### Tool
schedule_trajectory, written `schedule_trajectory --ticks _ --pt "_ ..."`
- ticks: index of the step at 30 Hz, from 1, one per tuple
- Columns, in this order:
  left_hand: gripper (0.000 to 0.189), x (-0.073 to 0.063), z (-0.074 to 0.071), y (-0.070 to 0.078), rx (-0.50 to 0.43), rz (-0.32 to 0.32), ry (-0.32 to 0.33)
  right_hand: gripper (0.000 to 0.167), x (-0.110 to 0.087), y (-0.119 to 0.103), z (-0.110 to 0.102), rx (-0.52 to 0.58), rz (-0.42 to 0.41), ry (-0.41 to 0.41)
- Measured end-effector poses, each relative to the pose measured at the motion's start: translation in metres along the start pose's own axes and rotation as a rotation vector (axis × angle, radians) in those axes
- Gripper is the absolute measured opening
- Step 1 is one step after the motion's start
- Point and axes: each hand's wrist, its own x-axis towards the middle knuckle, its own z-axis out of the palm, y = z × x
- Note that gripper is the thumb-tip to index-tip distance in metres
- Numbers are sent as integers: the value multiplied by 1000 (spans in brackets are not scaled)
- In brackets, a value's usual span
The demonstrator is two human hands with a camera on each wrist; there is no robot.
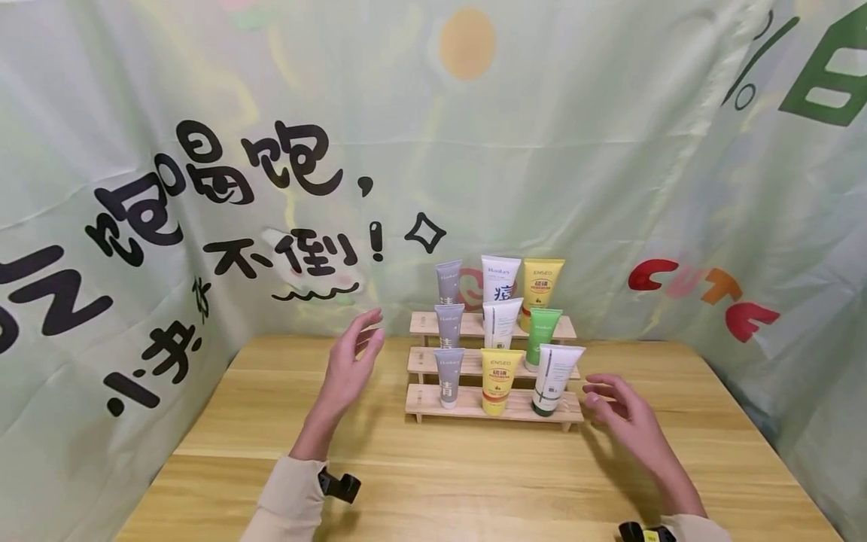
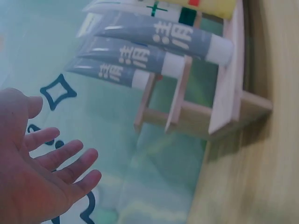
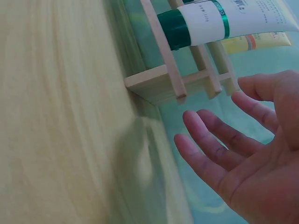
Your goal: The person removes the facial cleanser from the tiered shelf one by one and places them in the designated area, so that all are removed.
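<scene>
A three-step wooden rack (image 1: pixel 433 401) carries several squeeze tubes, all upright on their caps. Grey-blue tubes, such as the front one (image 1: pixel 448 379), fill the left column. On the front step a yellow tube (image 1: pixel 499 382) and a white tube with a dark green cap (image 1: pixel 557 380) stand beside it. A green tube (image 1: pixel 543 337) is on the middle step, another yellow tube (image 1: pixel 542 290) on the top one. My left hand (image 1: pixel 348 369) hovers left of the rack, fingers relaxed, holding nothing. Near the rack's right end, my right hand (image 1: pixel 626 418) is likewise loose and holds nothing.
The rack stands on a wood-grain table (image 1: pixel 406 482). Behind and beside the table hangs a pale printed curtain (image 1: pixel 576 196) with black characters and coloured letters. Each wrist wears a black camera, the left one (image 1: pixel 341 486) on a beige cuff.
</scene>
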Motion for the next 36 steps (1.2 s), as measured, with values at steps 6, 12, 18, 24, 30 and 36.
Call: schedule_trajectory --ticks 6,12,18,24,30,36 --pt "38 17 20 9 -89 -54 12 41 1 6 8 153 148 -59" --pt "37 33 37 15 -168 -77 29 40 -1 11 15 257 199 -51" --pt "39 47 44 18 -202 -78 20 39 0 14 19 261 208 -69" --pt "40 62 51 21 -254 -106 4 39 0 16 21 255 239 -82" --pt "38 78 62 24 -275 -159 -12 39 0 18 20 258 256 -79" --pt "36 87 68 22 -313 -166 -39 40 1 18 21 266 274 -87"
